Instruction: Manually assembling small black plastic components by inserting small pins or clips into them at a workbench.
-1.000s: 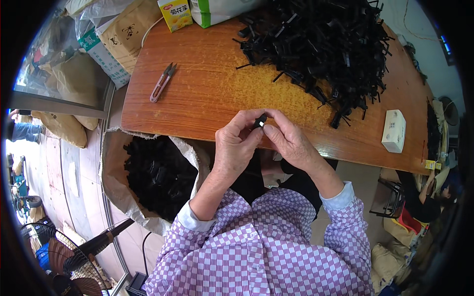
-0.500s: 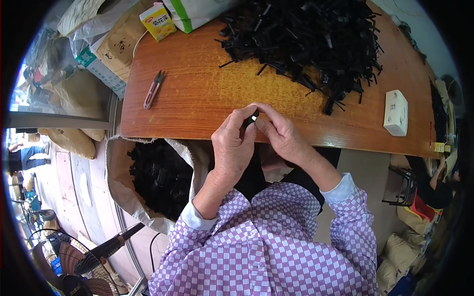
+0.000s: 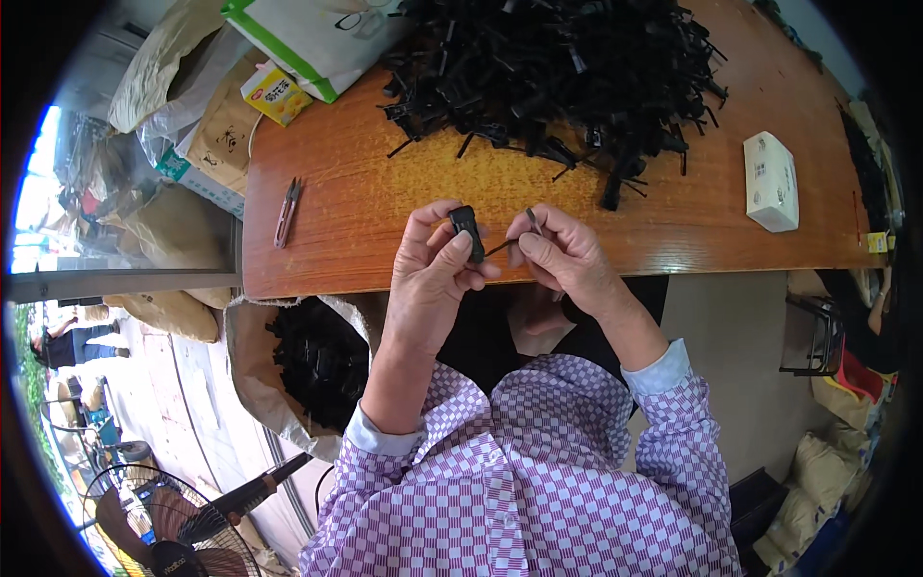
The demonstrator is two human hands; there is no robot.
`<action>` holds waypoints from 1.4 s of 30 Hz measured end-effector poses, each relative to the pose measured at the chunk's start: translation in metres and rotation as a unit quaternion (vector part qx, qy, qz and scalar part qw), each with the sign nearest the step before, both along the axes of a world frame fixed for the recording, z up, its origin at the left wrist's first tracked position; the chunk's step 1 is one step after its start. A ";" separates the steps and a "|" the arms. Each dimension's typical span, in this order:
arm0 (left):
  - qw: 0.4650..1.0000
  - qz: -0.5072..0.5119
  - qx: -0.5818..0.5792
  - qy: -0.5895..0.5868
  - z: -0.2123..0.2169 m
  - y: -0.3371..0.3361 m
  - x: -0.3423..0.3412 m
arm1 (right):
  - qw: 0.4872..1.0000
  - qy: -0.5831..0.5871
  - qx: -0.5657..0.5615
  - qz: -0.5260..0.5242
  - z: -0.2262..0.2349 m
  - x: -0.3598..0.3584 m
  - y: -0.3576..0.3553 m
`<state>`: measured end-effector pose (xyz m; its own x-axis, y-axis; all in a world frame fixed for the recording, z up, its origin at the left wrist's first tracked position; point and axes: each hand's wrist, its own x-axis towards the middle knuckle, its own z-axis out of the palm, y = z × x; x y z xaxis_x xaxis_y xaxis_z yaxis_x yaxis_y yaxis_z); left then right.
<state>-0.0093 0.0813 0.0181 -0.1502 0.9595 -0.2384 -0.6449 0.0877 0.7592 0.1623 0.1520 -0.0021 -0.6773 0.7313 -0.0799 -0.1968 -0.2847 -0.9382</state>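
Head view | left hand (image 3: 433,274) pinches small black plastic clip (image 3: 466,224), frame centre | right hand (image 3: 562,258) grips thin strap (image 3: 500,247) | large unworked pile (image 3: 558,67) upper centre; sack of black pieces (image 3: 322,361) lower left, fairly full.
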 end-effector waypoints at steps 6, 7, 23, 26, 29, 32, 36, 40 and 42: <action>0.995 -0.077 0.000 -0.056 -0.003 -0.002 0.006 | 0.990 0.095 -0.101 0.015 -0.009 -0.004 0.004; 0.993 -0.099 0.003 -0.058 -0.003 -0.003 0.007 | 0.986 0.115 -0.116 0.017 -0.012 -0.006 0.004; 0.945 -0.068 0.028 0.320 -0.017 -0.018 -0.010 | 0.995 -0.091 0.024 0.041 0.004 -0.034 -0.015; 0.954 -0.055 0.037 0.293 -0.023 -0.019 -0.022 | 0.984 -0.159 0.066 0.054 0.012 -0.043 -0.022; 0.940 -0.045 0.041 0.335 -0.025 -0.021 -0.028 | 0.971 -0.194 0.114 0.077 0.012 -0.051 -0.025; 0.942 -0.029 0.049 0.330 -0.026 -0.024 -0.033 | 0.964 -0.209 0.139 0.084 0.006 -0.061 -0.024; 0.906 0.022 0.050 0.420 -0.026 -0.026 -0.036 | 0.973 -0.172 0.145 0.057 0.006 -0.077 -0.029; 0.858 0.075 0.045 0.507 -0.028 -0.022 -0.036 | 0.979 -0.157 0.129 0.026 -0.001 -0.088 -0.029; 0.853 0.091 0.056 0.511 -0.027 -0.021 -0.039 | 0.969 -0.178 0.172 0.014 0.005 -0.091 -0.028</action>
